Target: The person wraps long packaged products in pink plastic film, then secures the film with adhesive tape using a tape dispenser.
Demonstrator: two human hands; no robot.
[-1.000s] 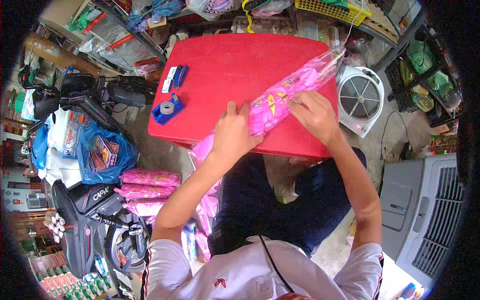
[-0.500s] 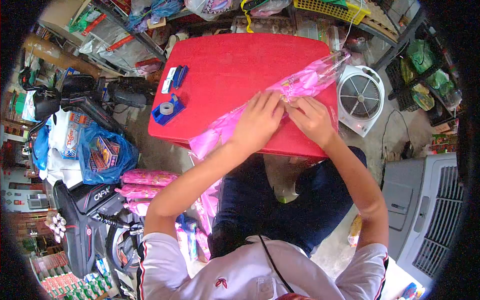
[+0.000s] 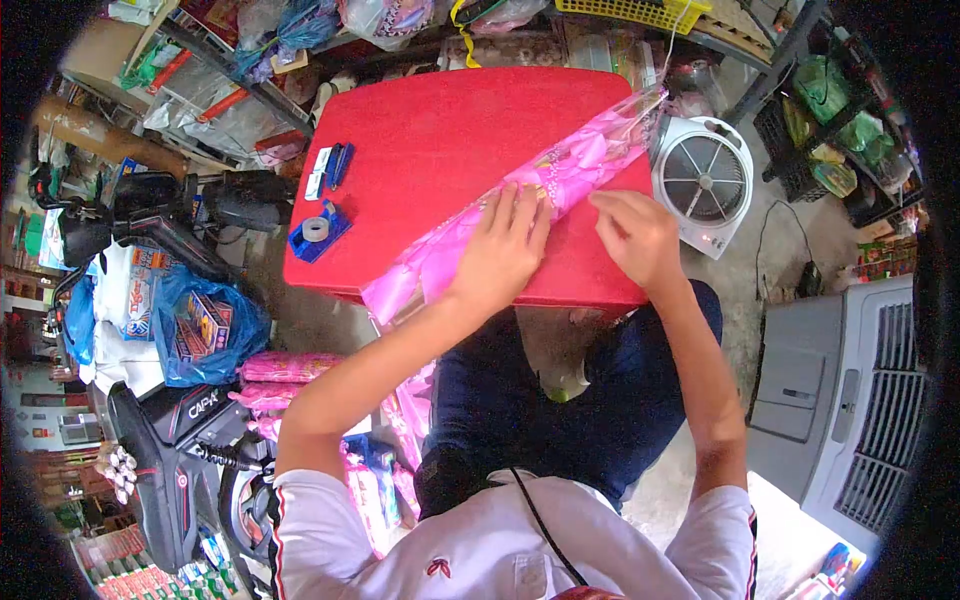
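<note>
A long pink bundle in clear, printed plastic wrap (image 3: 595,155) lies slantwise across the red table (image 3: 430,130). Its clear end points to the far right, and its pink end hangs past the near left edge. My left hand (image 3: 503,245) rests flat on the bundle's middle with the fingers stretched out. Just right of the bundle and apart from it, my right hand (image 3: 640,238) is held over the table with its fingers curled together. Whether anything small is pinched there, I cannot make out.
A blue tape dispenser (image 3: 318,232) and a blue stapler (image 3: 340,165) beside small white boxes (image 3: 319,172) sit on the table's left. A white fan (image 3: 703,180) stands right of the table. More pink packages (image 3: 290,367) lie at lower left, near a motorbike (image 3: 170,440).
My right hand has come off the bundle and moved right, its fingers curling. My left hand still lies on the bundle. The whole view has shifted slightly.
</note>
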